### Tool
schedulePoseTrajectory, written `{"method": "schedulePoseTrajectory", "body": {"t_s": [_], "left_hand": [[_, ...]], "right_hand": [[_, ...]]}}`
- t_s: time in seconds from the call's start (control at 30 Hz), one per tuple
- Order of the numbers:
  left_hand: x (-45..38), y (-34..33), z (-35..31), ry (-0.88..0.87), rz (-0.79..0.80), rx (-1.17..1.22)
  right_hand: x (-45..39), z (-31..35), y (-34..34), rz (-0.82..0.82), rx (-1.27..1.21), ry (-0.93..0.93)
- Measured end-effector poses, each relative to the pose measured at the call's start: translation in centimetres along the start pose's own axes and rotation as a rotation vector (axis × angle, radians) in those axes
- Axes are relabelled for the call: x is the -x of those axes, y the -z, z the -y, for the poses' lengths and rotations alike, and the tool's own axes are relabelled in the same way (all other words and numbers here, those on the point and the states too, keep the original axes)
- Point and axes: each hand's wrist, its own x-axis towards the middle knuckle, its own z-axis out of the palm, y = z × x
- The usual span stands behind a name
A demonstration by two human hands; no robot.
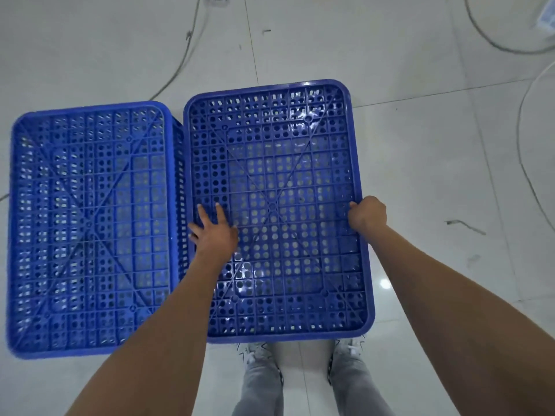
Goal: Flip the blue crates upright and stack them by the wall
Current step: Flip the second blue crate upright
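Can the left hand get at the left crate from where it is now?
Probably yes. The left hand lies flat on the right crate at its left edge; the left crate sits right beside it, nothing between.

Head view: single wide-angle camera, worn on the head, facing steeply down at the floor.

The lens looks almost straight down from standing height; the person's own legs and shoes point(256, 354) enter at the bottom centre, both forearms rise from the lower corners. Two blue crates fill the middle: the right crate point(276, 163) sits nearer the lens and looks larger, the left crate point(87, 229) lies lower at frame left. The left hand point(214, 232) and right hand point(367, 214) sit mid-frame. Tiled floor point(420, 139) fills the rest; tile lines bow toward the edges. No second view, so no shared region.
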Motion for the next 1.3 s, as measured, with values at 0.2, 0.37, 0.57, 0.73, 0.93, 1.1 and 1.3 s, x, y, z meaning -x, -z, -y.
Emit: {"method": "schedulePoseTrajectory", "body": {"t_s": [0.2, 0.37, 0.57, 0.73, 0.93, 1.1, 1.3], "left_hand": [[0.7, 2.1, -2.6, -0.138, 0.074, -0.042], [3.9, 4.9, -8.3, -0.299, 0.087, 0.228], [9.6, 7.9, -14.3, -0.393, 0.172, 0.739], [11.3, 9.2, -13.7, -0.349, 0.211, 1.034], [10.9, 8.9, -10.2, -0.368, 0.153, 1.133], [9.7, 9.5, -8.2, -0.311, 0.056, 1.065], [8.0, 9.4, -6.5, -0.296, 0.027, 1.072]], "right_hand": [[2.6, -1.5, 4.2, -0.217, -0.026, -0.031], [5.8, -1.1, 8.1, -0.414, 0.032, 0.058], [9.9, 2.1, 9.0, -0.508, 0.204, 0.194], [13.2, 6.1, 7.3, -0.422, 0.222, 0.273], [14.5, 7.1, 5.5, -0.142, -0.193, 0.597], [9.7, 1.6, 7.1, -0.397, -0.208, 0.306], [4.0, -3.1, 8.4, 0.151, -0.553, -0.21]]}}
